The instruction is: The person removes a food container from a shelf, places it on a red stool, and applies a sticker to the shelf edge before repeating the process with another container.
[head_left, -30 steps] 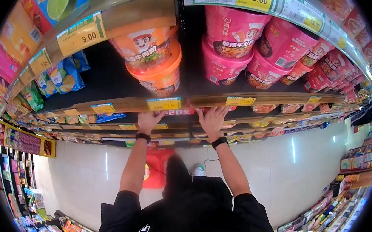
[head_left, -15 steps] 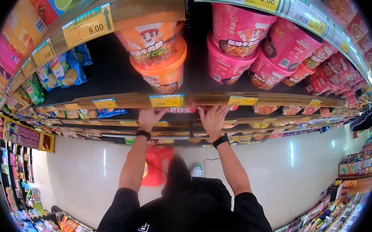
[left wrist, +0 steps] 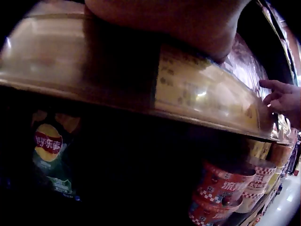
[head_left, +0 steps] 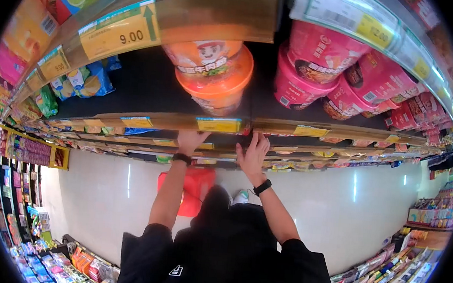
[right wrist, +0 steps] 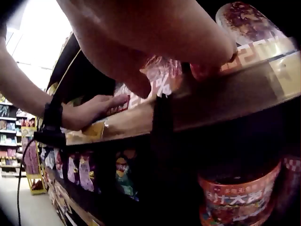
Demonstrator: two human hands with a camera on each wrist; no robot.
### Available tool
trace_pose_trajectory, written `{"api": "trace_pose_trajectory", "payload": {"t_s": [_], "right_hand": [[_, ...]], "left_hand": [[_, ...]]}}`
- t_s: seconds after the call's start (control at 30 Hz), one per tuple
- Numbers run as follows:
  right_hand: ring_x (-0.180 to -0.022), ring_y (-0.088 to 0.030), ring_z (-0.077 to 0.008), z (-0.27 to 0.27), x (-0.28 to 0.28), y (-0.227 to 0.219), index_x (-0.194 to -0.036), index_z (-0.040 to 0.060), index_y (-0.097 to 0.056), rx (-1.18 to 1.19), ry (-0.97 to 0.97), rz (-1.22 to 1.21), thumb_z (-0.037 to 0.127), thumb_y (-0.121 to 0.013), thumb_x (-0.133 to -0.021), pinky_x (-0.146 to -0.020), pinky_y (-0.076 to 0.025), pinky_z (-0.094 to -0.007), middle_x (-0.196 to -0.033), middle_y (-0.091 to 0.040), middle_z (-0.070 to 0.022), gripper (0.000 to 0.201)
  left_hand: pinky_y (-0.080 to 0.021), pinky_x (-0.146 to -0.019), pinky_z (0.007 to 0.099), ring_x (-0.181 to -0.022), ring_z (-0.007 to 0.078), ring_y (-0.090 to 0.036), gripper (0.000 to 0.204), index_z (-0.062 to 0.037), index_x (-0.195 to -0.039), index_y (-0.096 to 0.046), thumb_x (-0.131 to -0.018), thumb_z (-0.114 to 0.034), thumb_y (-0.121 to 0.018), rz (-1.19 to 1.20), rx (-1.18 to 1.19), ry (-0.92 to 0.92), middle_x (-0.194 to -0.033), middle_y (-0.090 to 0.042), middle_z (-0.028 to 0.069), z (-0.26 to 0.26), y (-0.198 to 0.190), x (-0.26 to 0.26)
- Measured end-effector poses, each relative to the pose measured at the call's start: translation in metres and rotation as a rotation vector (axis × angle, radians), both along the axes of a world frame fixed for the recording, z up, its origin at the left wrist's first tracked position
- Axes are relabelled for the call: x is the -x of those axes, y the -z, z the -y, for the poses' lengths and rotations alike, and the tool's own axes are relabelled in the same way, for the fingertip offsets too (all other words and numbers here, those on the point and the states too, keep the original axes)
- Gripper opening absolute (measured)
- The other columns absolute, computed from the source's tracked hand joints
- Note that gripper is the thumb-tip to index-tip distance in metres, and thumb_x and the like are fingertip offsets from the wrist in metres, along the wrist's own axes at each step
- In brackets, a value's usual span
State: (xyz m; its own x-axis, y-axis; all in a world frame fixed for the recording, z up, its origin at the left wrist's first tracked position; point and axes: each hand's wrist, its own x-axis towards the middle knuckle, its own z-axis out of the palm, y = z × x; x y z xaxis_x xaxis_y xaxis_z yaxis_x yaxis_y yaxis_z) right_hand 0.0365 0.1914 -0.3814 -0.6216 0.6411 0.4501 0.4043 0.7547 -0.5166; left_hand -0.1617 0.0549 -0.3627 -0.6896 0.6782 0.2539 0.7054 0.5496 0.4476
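My left hand (head_left: pixel 191 141) is at the edge of a shelf, its fingertips hidden under the shelf lip above in the head view. In the right wrist view its outstretched fingers touch the end of a shiny red wrapped pack (right wrist: pixel 162 70) with a white "20%" print. My right hand (head_left: pixel 255 156) reaches to the same shelf a little to the right, thumb apart from the fingers. From the right wrist, that hand's thumb (right wrist: pixel 141 87) hangs over the printed front of the packs, fingers reaching across them. The left wrist view shows the right hand's index finger extended.
Above my hands, orange noodle tubs (head_left: pixel 215 83) and pink tubs (head_left: pixel 306 84) stand stacked on a shelf with yellow price tags (head_left: pixel 218 125). Red tubs (left wrist: pixel 221 188) and a green chip bag (left wrist: pixel 51 150) sit on the shelf below. A red basket (head_left: pixel 191 197) is on the floor by my legs.
The tubs and upper shelf appear larger and shifted right as the head view moves. My right hand has drawn slightly down and its fingers are closer together. The left hand stays at the shelf.
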Motion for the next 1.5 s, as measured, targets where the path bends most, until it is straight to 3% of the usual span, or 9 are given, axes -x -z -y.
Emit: {"api": "trace_pose_trajectory", "payload": {"t_s": [0.37, 0.47, 0.57, 0.77, 0.83, 0.97, 1.2, 1.23, 1.5], "right_hand": [[-0.119, -0.040, -0.0465, 0.016, 0.020, -0.032, -0.133, -0.0094, -0.034, 0.463, -0.027, -0.090, 0.030, -0.066, -0.087, -0.105, -0.030, -0.0482, -0.128, -0.040, -0.0325, 0.068], [-0.099, -0.048, -0.0381, 0.013, 0.024, -0.030, -0.107, -0.0008, -0.049, 0.296, -0.003, -0.328, 0.023, -0.067, -0.086, -0.087, -0.036, -0.0476, -0.104, -0.051, -0.0190, 0.036], [-0.092, -0.051, -0.0367, -0.005, 0.024, -0.006, -0.106, -0.0009, -0.049, 0.384, -0.041, -0.346, 0.016, -0.066, -0.086, -0.083, -0.040, -0.0443, -0.098, -0.053, -0.0189, 0.031], [-0.094, -0.052, -0.0161, 0.007, 0.024, -0.039, -0.115, -0.0016, -0.045, 0.715, -0.132, -0.547, 0.009, -0.061, -0.092, -0.085, -0.045, -0.0306, -0.101, -0.055, -0.0092, 0.030], [-0.093, -0.054, -0.0122, 0.004, 0.027, -0.039, -0.122, -0.0001, -0.044, 0.717, -0.188, -0.684, 0.009, -0.058, -0.095, -0.085, -0.044, -0.0270, -0.105, -0.056, -0.0054, 0.032], [-0.107, -0.052, -0.0172, -0.004, 0.010, -0.051, -0.131, -0.0022, -0.035, 1.044, -0.244, -0.537, 0.000, -0.059, -0.089, -0.093, -0.044, -0.0300, -0.113, -0.051, -0.0091, 0.049], [-0.103, -0.056, -0.0158, 0.003, -0.006, -0.091, -0.120, -0.0012, -0.041, 0.903, -0.326, -0.367, 0.004, -0.077, -0.077, -0.089, -0.047, -0.0286, -0.114, -0.055, -0.0096, 0.057], [-0.097, -0.057, -0.0133, 0.008, -0.008, -0.098, -0.117, -0.0005, -0.043, 1.050, -0.313, -0.402, 0.008, -0.081, -0.074, -0.086, -0.048, -0.0274, -0.108, -0.057, -0.0082, 0.058], [-0.077, -0.046, -0.0066, 0.021, -0.007, -0.093, -0.094, 0.0040, -0.050, 0.998, -0.367, -0.256, 0.008, -0.069, -0.087, -0.068, -0.041, -0.0219, -0.084, -0.051, 0.0010, 0.021]], "left_hand": [[-0.050, -0.081, 0.0473, -0.094, 0.0380, -0.061, 0.037, -0.0078, -0.103, -0.066, -0.082, -0.038, -0.060, -0.031, 0.105, -0.023, -0.104, -0.065, 0.0160, 0.010, 0.041, 0.015], [-0.047, -0.084, 0.0482, -0.096, 0.0399, -0.059, 0.033, -0.0056, -0.103, -0.065, -0.083, -0.030, -0.058, -0.033, -0.058, 0.014, -0.104, -0.064, 0.0181, 0.013, 0.044, 0.014], [-0.047, -0.079, 0.0473, -0.088, 0.0407, -0.059, 0.025, -0.0032, -0.102, -0.065, -0.084, -0.019, -0.057, -0.209, -0.303, 0.073, -0.093, -0.064, 0.0185, 0.013, 0.042, 0.018], [-0.048, -0.080, 0.0423, -0.094, 0.0359, -0.060, 0.024, -0.0035, -0.097, -0.070, -0.081, -0.021, -0.067, 0.457, -0.392, 0.028, -0.100, -0.066, 0.0192, 0.022, -0.014, -0.010], [-0.049, -0.078, 0.0396, -0.093, 0.0335, -0.061, 0.024, -0.0034, -0.096, -0.070, -0.079, -0.020, -0.071, 0.333, -0.457, 0.119, -0.101, -0.066, 0.0196, 0.025, -0.018, -0.023], [-0.044, -0.091, 0.0379, -0.105, 0.0309, -0.055, 0.028, -0.0016, -0.095, -0.070, -0.073, -0.018, -0.075, 0.331, -0.631, 0.205, -0.115, -0.056, 0.0180, 0.038, -0.051, -0.050], [-0.040, -0.098, 0.0422, -0.119, 0.0335, -0.045, 0.041, -0.0040, -0.104, -0.068, -0.070, -0.025, -0.079, 0.386, -0.500, 0.234, -0.126, -0.047, 0.0167, 0.065, -0.073, -0.075], [-0.040, -0.099, 0.0424, -0.119, 0.0337, -0.045, 0.041, -0.0040, -0.104, -0.068, -0.070, -0.026, -0.079, 0.405, -0.464, 0.228, -0.126, -0.047, 0.0168, 0.070, -0.078, -0.078], [-0.043, -0.094, 0.0403, -0.112, 0.0319, -0.053, 0.034, -0.0042, -0.098, -0.070, -0.071, -0.021, -0.081, 0.434, -0.359, 0.100, -0.118, -0.057, 0.0149, 0.098, -0.100, -0.092]]}}
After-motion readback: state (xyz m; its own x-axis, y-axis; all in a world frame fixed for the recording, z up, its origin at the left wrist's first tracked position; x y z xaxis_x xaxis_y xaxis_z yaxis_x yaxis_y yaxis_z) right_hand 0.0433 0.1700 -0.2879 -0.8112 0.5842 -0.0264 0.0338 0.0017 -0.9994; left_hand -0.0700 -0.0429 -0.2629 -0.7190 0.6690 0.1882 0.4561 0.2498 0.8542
